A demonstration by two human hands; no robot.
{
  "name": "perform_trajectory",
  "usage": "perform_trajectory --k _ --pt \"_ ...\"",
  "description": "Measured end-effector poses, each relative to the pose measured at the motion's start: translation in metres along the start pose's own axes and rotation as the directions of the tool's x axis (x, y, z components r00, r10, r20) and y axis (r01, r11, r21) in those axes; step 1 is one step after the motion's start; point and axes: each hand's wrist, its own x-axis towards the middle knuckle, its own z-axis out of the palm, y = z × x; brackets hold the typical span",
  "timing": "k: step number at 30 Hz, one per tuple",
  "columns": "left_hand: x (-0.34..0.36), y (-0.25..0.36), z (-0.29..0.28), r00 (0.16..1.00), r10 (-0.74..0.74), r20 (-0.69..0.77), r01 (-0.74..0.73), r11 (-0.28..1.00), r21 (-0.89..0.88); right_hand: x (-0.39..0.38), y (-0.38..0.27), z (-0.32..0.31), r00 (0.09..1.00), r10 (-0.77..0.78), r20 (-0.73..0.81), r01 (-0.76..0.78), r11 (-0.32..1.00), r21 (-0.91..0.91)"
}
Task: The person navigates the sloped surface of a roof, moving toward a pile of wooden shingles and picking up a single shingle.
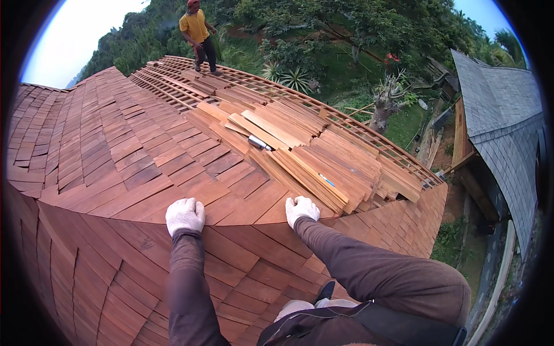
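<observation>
My left hand (185, 215), in a white knit glove, is closed over the roof ridge (245, 224), its fingers curled onto the far side. To its right, my right hand (302, 210), gloved the same way, also grips the ridge with bent fingers. The fingertips of both are hidden. Reddish-brown wooden shingles (156, 161) cover both slopes. Just beyond my right hand lie loose stacks of wooden shingles (340, 158). A silver cylindrical object (259, 142) and a thin blue-and-white object (326, 180) rest on them.
Further off, a person (196, 32) in a yellow shirt and red cap stands on the exposed roof battens (173, 98). The roof drops away at its right edge toward grass. A neighbouring grey-shingled roof (499, 109) rises at the right. My shoe (325, 292) is on the near slope.
</observation>
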Motion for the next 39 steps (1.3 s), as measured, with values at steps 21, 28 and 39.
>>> perform_trajectory --k 21,28,39 --pt "0.001 -0.0022 -0.001 0.996 -0.033 0.079 0.031 0.999 0.017 0.0023 0.0006 0.0056 1.0 0.004 -0.012 -0.004 1.0 0.024" --pt "0.0012 -0.0034 0.0008 0.998 -0.018 0.062 0.019 1.0 -0.002 0.0035 0.0016 0.006 1.0 0.009 -0.008 -0.009 1.0 0.017" --pt "0.0009 -0.0033 -0.0039 0.998 -0.022 0.055 0.022 1.0 -0.003 0.003 0.0013 0.0089 1.0 0.01 -0.015 -0.01 1.0 0.013"
